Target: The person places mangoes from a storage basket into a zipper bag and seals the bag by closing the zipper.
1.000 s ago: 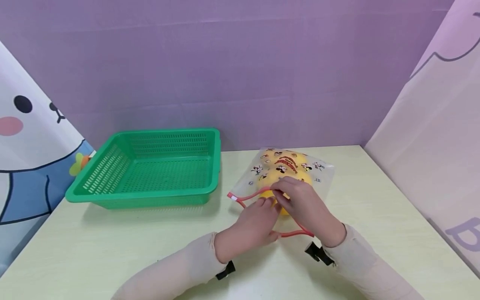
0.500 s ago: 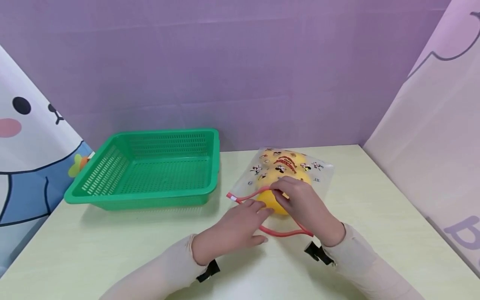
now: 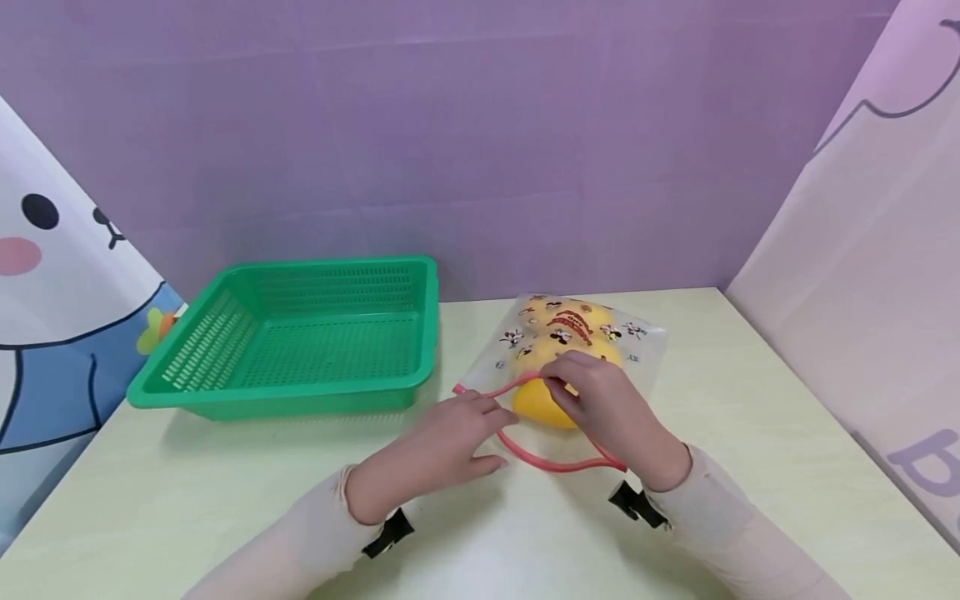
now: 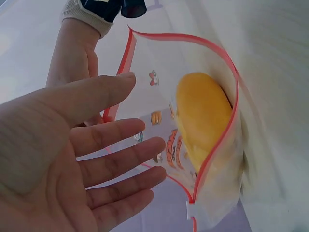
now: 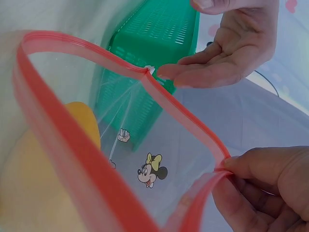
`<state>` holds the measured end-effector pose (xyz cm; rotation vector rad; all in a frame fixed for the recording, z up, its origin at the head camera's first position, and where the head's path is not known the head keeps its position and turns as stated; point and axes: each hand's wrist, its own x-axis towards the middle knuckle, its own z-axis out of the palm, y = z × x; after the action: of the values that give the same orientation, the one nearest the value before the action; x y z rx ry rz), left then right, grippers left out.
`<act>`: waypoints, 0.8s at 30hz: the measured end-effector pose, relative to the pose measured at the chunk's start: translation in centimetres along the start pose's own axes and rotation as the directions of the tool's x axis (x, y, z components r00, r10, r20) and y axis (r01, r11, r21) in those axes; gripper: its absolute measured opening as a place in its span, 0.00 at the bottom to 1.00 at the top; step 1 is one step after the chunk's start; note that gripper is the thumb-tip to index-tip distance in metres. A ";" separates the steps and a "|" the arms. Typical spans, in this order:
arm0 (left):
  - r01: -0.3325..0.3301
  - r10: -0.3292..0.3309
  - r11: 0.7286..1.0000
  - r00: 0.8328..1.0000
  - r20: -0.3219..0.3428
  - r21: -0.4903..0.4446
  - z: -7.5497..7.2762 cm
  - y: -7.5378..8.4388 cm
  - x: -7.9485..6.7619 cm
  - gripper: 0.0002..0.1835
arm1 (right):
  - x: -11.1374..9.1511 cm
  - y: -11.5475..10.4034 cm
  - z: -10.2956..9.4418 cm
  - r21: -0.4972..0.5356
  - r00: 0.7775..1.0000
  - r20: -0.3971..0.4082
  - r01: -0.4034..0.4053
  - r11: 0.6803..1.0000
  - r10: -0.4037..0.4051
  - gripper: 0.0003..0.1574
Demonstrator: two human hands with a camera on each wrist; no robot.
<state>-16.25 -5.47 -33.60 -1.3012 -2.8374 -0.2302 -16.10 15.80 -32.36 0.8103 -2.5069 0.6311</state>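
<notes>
A clear zip bag [image 3: 491, 354] with cartoon prints lies on the table, its red-edged mouth spread open toward me. Inside are several smooth yellow rounded things [image 4: 203, 116], the nearest just within the mouth. My right hand [image 3: 603, 396] pinches the upper red edge of the mouth between thumb and fingers, lifting it, as the right wrist view [image 5: 270, 188] also shows. My left hand [image 3: 450, 446] is by the mouth's left corner, its fingers [image 4: 125, 154] straight and spread, with nothing held. A small white slider [image 4: 191, 210] sits at that corner.
A green perforated basket [image 3: 281, 400] with nothing in it stands at the left of the bag. A purple cloth backdrop [image 3: 480, 150] hangs behind the table, and printed cloths rise at both sides.
My left hand has drawn back from the bag's mouth, moving left, so more of the nearest yellow thing shows. My right hand keeps its pinch on the edge in the same place.
</notes>
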 end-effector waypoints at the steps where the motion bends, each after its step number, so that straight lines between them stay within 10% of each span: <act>1: 0.000 0.000 1.000 1.000 -0.015 0.000 -0.1 -0.2 -0.1 0.24 | 0.0 0.0 0.0 0.000 1.000 0.004 -0.002 1.000 0.002 0.10; 16: 0.130 -0.119 0.990 0.977 -0.175 0.049 0.1 -1.9 -0.8 0.25 | 0.0 0.0 0.1 0.004 1.000 -0.003 -0.006 1.000 0.006 0.10; 24: 0.117 -0.059 0.973 0.959 -0.278 0.199 1.5 -3.2 0.0 0.23 | 0.1 0.0 -0.1 0.007 1.000 0.001 -0.006 1.000 0.006 0.11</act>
<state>-18.60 -7.34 -35.53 -1.0166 -2.6064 -0.0913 -16.18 15.84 -32.23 0.8052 -2.5103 0.6416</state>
